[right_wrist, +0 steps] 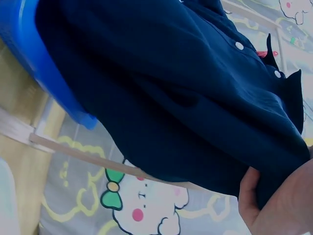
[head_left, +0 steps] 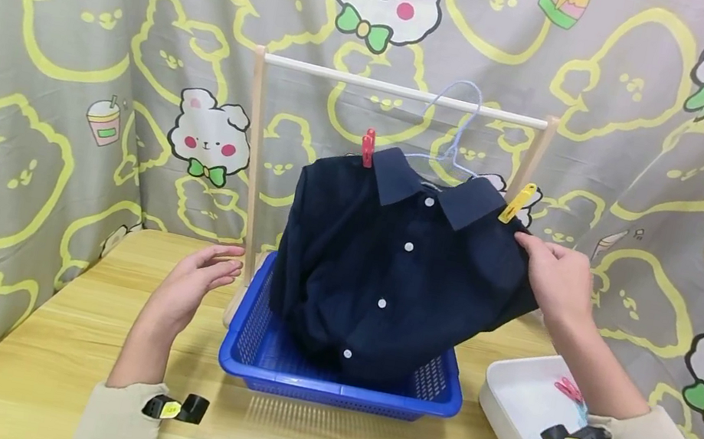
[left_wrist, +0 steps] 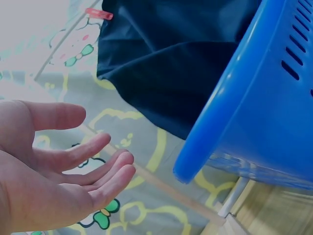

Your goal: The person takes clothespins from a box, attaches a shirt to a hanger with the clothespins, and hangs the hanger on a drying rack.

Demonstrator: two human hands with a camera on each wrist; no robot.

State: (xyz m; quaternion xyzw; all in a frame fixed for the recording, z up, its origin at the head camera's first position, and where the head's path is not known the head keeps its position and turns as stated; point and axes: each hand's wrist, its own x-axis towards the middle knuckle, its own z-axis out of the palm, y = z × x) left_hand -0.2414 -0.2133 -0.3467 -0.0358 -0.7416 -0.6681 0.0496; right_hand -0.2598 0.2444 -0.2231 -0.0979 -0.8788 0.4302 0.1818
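One shirt (head_left: 433, 280), one basket (head_left: 337, 389), two clipped pegs (head_left: 368, 148), tray pegs (head_left: 568, 389) apparently several

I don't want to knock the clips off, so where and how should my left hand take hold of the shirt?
Probably best pinch the shirt at its shoulder, outside the red clip, bringing the left hand in from the left. That edge stands clear above the blue basket on the left hand's side, while the right hand pinches the other shoulder beside the yellow clip.

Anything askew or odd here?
The navy shirt sits askew: its yellow peg is lower than its red peg, a steeper slope than the rod. The right hand pinches the shirt near the yellow peg. Nothing looks spilled or damaged.
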